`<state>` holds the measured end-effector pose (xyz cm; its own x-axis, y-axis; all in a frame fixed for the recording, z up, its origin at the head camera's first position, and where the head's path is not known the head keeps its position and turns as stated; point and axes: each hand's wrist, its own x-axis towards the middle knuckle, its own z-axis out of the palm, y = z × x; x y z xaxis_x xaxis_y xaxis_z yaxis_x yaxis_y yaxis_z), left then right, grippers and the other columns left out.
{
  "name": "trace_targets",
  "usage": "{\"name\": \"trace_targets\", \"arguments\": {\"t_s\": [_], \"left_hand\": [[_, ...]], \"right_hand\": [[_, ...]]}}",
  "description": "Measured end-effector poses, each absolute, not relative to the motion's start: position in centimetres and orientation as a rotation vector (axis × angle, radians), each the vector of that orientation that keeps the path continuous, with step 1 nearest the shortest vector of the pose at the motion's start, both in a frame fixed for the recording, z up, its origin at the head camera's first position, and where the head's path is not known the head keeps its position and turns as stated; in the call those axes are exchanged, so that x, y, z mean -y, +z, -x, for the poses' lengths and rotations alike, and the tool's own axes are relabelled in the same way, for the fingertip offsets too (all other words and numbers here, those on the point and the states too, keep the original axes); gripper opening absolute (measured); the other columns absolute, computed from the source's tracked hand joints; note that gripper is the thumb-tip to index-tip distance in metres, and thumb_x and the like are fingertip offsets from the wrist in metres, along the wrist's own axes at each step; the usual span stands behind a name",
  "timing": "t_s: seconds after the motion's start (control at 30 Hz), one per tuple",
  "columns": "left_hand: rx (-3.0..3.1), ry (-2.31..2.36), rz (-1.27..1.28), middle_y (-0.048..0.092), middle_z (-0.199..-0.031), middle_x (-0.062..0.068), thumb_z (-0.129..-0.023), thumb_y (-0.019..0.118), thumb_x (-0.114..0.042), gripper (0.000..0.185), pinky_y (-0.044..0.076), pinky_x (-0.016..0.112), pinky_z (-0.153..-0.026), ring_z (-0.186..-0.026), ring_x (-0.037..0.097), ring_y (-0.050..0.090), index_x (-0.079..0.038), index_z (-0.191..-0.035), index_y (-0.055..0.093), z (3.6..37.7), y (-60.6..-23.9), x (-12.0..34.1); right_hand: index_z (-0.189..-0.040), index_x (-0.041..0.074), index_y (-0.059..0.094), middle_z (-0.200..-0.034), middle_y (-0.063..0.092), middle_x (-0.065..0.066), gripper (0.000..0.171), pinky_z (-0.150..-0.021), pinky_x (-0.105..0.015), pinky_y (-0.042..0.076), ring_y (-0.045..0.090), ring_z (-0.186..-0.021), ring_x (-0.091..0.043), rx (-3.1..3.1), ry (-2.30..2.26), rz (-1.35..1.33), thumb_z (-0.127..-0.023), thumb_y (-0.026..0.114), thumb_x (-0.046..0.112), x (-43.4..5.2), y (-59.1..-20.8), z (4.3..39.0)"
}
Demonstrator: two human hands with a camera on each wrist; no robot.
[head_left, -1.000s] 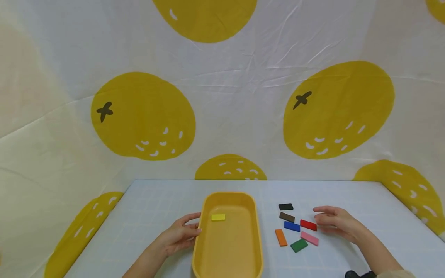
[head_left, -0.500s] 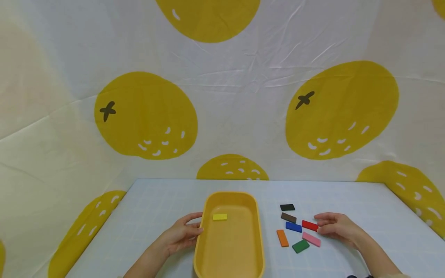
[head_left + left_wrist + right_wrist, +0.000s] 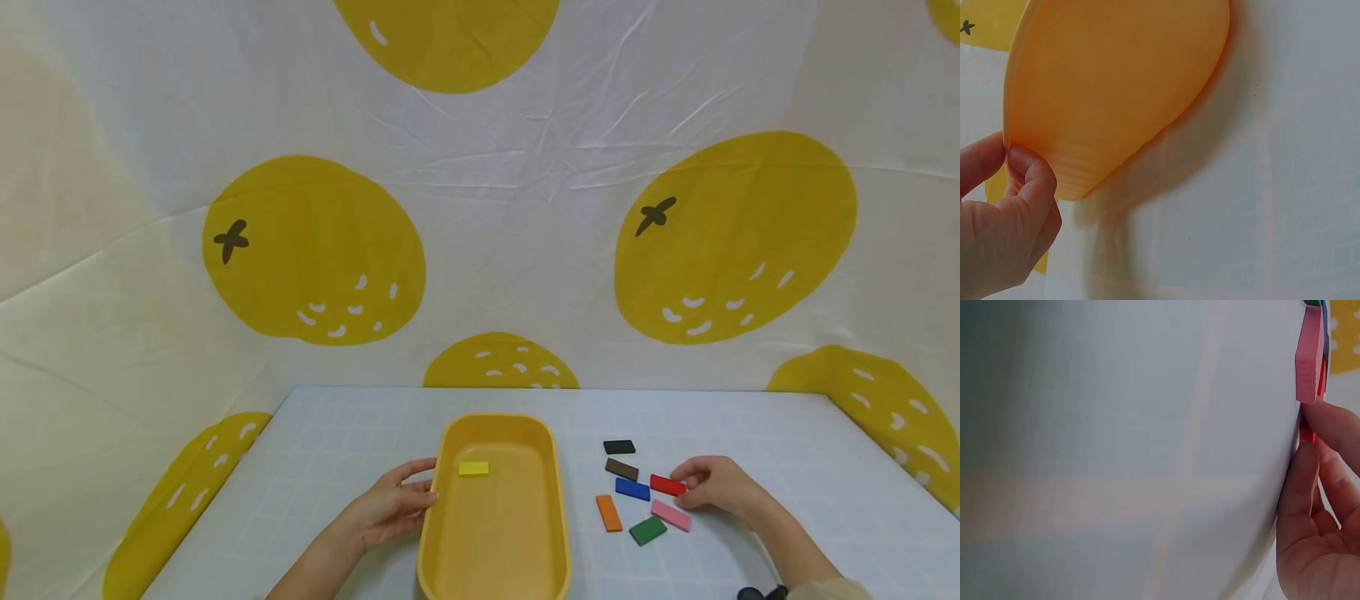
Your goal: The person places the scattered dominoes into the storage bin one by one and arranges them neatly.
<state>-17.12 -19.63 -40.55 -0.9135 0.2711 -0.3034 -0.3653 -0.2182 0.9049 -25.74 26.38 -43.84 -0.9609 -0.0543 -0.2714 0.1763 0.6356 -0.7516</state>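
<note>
My L hand [image 3: 388,506] pinches tray [image 3: 495,525]; R hand [image 3: 716,486], fingers nearly closed, grips red block [image 3: 666,484]. Grasp step, prob.; next needs lift.

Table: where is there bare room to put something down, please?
The table is bare between its left edge and the left hand, and right of the right hand. The yellow tray is bare in front of its yellow block. Crowded: between tray and right hand, where seven flat blocks lie.
</note>
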Motion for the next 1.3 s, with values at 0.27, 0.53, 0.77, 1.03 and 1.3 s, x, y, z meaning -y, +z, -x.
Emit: {"name": "trace_targets", "arguments": {"t_s": [0.27,0.53,0.77,1.03,1.3], "left_hand": [[-1.642,2.178,0.105,0.057,-0.115,0.014,-0.087,0.057,0.006,0.065,0.049,0.029,-0.078,-0.091,0.016,0.060,0.002,-0.142,0.022,17.1,-40.5,19.7],[-1.638,2.172,0.120,0.055,-0.118,0.015,-0.087,0.058,0.006,0.066,0.050,0.030,-0.079,-0.093,0.017,0.060,0.002,-0.142,0.023,17.3,-40.4,19.7],[-1.636,2.175,0.139,0.055,-0.117,0.014,-0.087,0.057,0.006,0.065,0.050,0.031,-0.079,-0.092,0.017,0.060,0.001,-0.142,0.024,17.2,-40.3,19.6],[-1.638,2.164,0.133,0.055,-0.118,0.014,-0.088,0.056,0.007,0.064,0.050,0.033,-0.081,-0.092,0.017,0.060,0.001,-0.142,0.023,17.1,-40.3,19.5],[-1.652,2.156,0.135,0.054,-0.120,0.016,-0.087,0.057,0.006,0.065,0.050,0.032,-0.080,-0.093,0.017,0.060,0.002,-0.142,0.022,17.2,-40.2,19.6]], "right_hand": [[-0.099,-0.003,0.063,-0.078,0.051,-0.008,0.033,-0.066,-0.028,0.047,0.049,-0.076,-0.021,-2.591,-1.247,-0.093,-0.071,0.078,0.007,-26.1,-43.5,25.4],[-0.103,-0.004,0.063,-0.086,0.060,-0.005,0.037,-0.076,-0.035,0.050,0.053,-0.080,-0.019,-2.552,-1.294,-0.086,-0.074,0.078,0.013,-26.5,-43.3,25.3],[-0.107,-0.006,0.062,-0.098,0.063,-0.011,0.040,-0.080,-0.037,0.051,0.055,-0.085,-0.019,-2.470,-1.371,-0.113,-0.074,0.078,0.011,-27.0,-42.9,25.6],[-0.109,-0.006,0.061,-0.102,0.061,-0.014,0.042,-0.080,-0.036,0.052,0.056,-0.086,-0.019,-2.440,-1.393,-0.146,-0.075,0.077,0.010,-27.1,-42.9,26.2],[-0.109,-0.007,0.060,-0.098,0.061,-0.011,0.038,-0.079,-0.035,0.052,0.056,-0.084,-0.019,-2.423,-1.411,-0.104,-0.076,0.074,0.006,-26.3,-42.1,26.5]]}}
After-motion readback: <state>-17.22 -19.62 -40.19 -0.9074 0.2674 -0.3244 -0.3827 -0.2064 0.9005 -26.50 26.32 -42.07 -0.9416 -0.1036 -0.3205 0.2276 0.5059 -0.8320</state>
